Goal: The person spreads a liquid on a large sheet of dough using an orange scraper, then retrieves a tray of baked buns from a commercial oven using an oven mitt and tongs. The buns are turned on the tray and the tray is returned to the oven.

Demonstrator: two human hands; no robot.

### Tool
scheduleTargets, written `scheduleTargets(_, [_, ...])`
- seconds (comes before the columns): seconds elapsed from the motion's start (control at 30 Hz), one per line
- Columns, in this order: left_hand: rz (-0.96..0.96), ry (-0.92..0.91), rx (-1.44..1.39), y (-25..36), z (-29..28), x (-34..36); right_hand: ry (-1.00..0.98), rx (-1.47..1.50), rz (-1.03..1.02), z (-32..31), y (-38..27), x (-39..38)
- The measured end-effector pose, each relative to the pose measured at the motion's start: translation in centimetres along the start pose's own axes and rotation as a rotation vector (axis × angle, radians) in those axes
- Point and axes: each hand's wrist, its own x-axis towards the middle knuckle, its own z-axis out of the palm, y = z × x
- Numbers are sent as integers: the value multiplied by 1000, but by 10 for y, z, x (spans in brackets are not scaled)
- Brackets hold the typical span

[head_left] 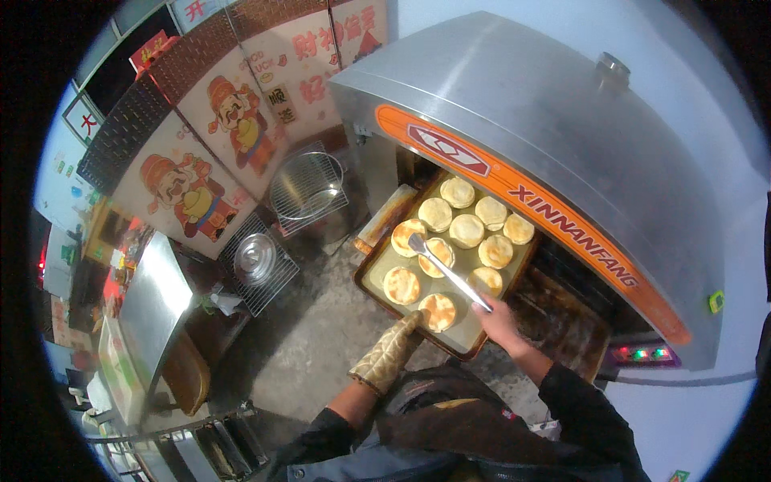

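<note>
A baking tray [375,300] juts out of the oven's mouth, carrying several round flat breads [466,230], pale toward the back and browner toward the front. My left hand [387,353], in a patterned oven mitt, closes on the tray's near left rim, right beside a browned flat bread [438,312]. In my right hand [499,320] is a pair of metal tongs [450,275], held by its near end over the tray's right side. The tongs' tip lies over the breads at the left of the tray; whether it touches or grips one I cannot tell.
The steel oven [514,96] with an orange front strip rises behind the tray. Left of it stand a pot under a wire rack [309,189], a lidded pot [255,259] on another rack, and a folding screen [233,120]. A metal-topped table [152,297] is at far left.
</note>
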Motion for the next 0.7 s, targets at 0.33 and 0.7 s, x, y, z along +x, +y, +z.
scheduleTargets(0.33, [-12,-130,-145,13,-45,17,81,-1050,-454,-52,-21,-6])
scheduleTargets(0.7, [81,-38,-84,31,-55,18,-36,-468,157,-131,-69,-162])
